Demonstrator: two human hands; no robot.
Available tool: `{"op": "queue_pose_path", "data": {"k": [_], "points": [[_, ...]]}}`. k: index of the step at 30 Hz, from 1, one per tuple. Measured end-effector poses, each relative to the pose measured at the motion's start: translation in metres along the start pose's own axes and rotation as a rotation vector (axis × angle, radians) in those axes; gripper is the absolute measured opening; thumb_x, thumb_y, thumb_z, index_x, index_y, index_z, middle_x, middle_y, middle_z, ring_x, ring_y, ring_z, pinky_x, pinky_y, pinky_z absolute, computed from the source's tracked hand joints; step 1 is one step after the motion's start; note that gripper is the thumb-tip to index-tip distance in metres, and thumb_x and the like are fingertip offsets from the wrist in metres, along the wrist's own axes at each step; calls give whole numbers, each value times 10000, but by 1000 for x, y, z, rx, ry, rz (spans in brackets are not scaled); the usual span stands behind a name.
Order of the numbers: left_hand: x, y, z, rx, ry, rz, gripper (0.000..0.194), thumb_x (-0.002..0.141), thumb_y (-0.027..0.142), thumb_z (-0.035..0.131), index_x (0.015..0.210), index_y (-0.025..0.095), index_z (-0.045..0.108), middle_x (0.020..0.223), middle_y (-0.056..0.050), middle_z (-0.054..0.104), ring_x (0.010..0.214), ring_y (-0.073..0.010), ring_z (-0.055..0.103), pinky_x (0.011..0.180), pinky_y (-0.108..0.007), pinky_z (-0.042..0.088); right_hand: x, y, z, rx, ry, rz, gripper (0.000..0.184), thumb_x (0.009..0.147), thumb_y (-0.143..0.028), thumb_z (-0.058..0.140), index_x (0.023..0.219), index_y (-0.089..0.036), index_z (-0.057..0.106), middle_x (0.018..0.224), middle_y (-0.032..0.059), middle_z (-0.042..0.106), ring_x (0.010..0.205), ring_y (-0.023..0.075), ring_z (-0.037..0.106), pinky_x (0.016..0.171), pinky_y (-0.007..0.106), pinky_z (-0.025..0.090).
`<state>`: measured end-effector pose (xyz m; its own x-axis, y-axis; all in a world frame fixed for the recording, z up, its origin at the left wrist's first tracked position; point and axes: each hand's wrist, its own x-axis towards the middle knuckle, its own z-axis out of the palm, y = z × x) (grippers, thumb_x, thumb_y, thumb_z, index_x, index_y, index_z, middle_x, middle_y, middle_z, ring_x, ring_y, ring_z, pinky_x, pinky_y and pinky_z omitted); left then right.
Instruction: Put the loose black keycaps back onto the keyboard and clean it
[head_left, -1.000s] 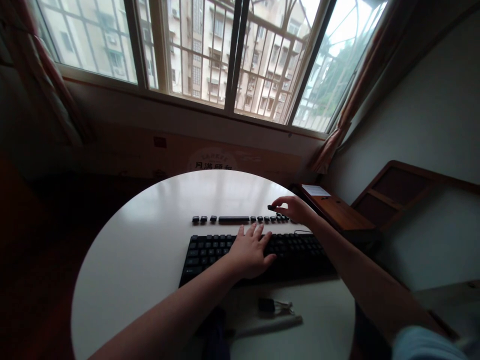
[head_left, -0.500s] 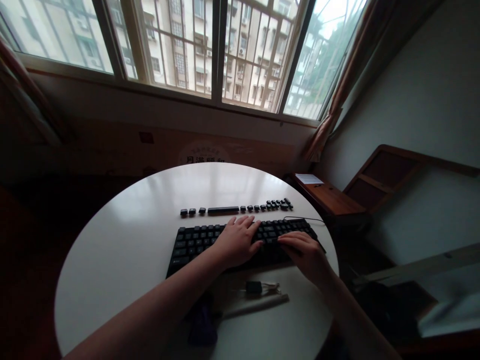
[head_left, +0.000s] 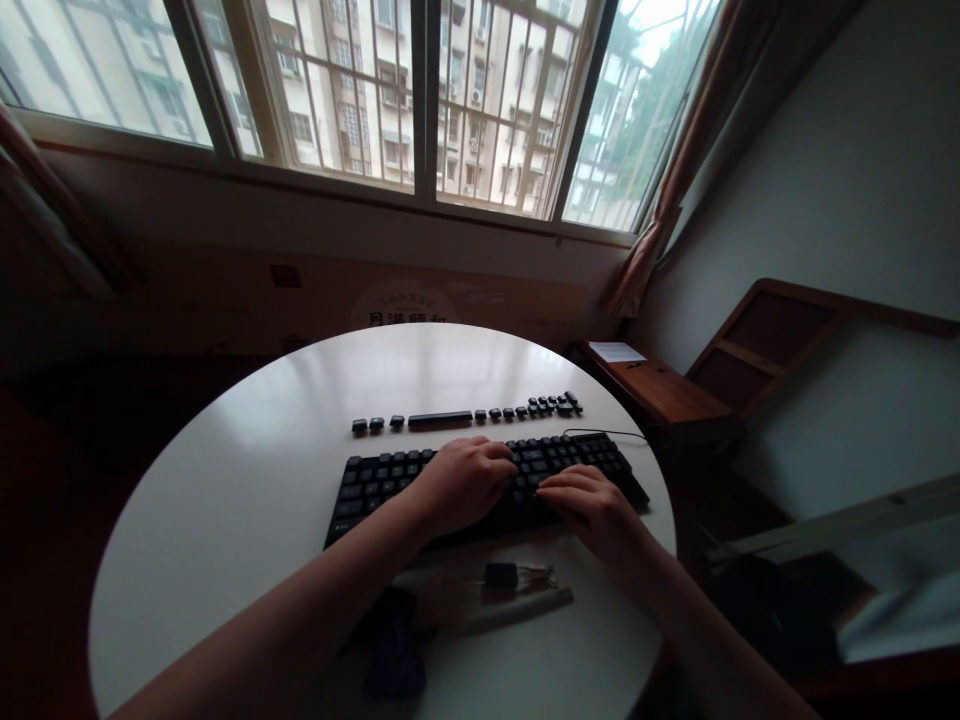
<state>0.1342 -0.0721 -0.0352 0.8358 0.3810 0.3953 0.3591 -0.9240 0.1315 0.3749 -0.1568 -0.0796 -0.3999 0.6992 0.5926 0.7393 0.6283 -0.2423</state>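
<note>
A black keyboard [head_left: 375,490] lies on the white round table, its front row partly hidden by my hands. My left hand [head_left: 466,482] rests over its middle with curled fingers, the tips down among the keys. Close to its right, my right hand [head_left: 589,500] has its fingers pressed together, tips at the keys. What either hand pinches, if anything, is hidden. Behind the keyboard runs a row of loose black keycaps [head_left: 508,413], with a long spacebar [head_left: 440,420] among them.
In front of the keyboard lie a black-handled wire tool [head_left: 501,575], a pale stick-like object [head_left: 525,609] and a dark purple cloth-like bundle [head_left: 394,660]. A cable [head_left: 607,433] trails off the white table [head_left: 195,520]. A wooden chair [head_left: 667,385] stands beyond.
My right hand has come back from the keycap row, where it pinched a keycap, down to the keyboard. My left hand's fingers, spread before, are now curled. The view has shifted.
</note>
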Motion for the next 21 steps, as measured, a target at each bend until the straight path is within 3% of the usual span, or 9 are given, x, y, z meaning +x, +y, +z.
{"op": "queue_pose_path", "data": {"k": [7,21], "points": [[-1,-5,1,-18,98,60,295,800,81,504,924,209,740,940,-41,734,832,-198,668,767,-345,553,1,-1,0,-2,36,-48,203,969,-209,567,1078,-226,738,1047,58,727,967,178,648,857,339,533],[-1,-1,0,-50,71,99,313,773,57,510,895,222,747,945,-24,741,826,-187,668,745,-321,542,2,1,1,47,20,-7,216,968,-179,561,1094,-220,731,1062,57,715,977,179,626,875,347,537]]}}
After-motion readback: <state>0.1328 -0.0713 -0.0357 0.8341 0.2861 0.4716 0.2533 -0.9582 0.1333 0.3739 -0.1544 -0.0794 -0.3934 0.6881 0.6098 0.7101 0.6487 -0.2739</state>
